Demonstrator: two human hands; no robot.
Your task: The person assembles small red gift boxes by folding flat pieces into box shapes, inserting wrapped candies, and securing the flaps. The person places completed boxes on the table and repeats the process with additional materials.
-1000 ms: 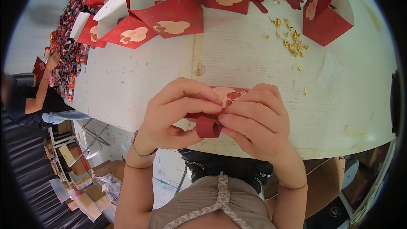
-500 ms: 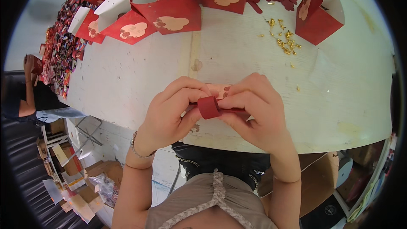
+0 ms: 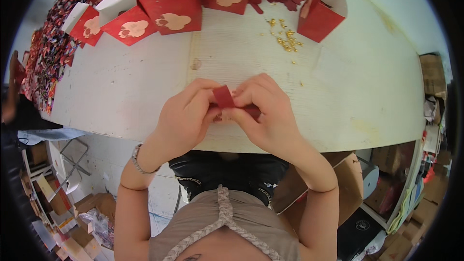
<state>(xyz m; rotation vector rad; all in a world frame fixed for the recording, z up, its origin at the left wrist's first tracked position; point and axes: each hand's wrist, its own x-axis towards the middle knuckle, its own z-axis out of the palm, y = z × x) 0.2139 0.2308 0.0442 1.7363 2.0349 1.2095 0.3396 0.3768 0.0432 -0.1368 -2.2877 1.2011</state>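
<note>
At lower centre, the left hand [image 3: 186, 116] and right hand [image 3: 263, 113] both pinch a small red paper piece [image 3: 224, 96], partly folded, just above the white table [image 3: 367, 92] near its front edge. Bare room surrounds them. Finished red boxes [image 3: 171, 7] line the upper frame, seemingly done.

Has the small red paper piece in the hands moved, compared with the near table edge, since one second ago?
Yes. The red paper piece went farther onto the white table, away from its near edge. Earlier it lay close to that edge; now both hands hold it clearly inside.
</note>
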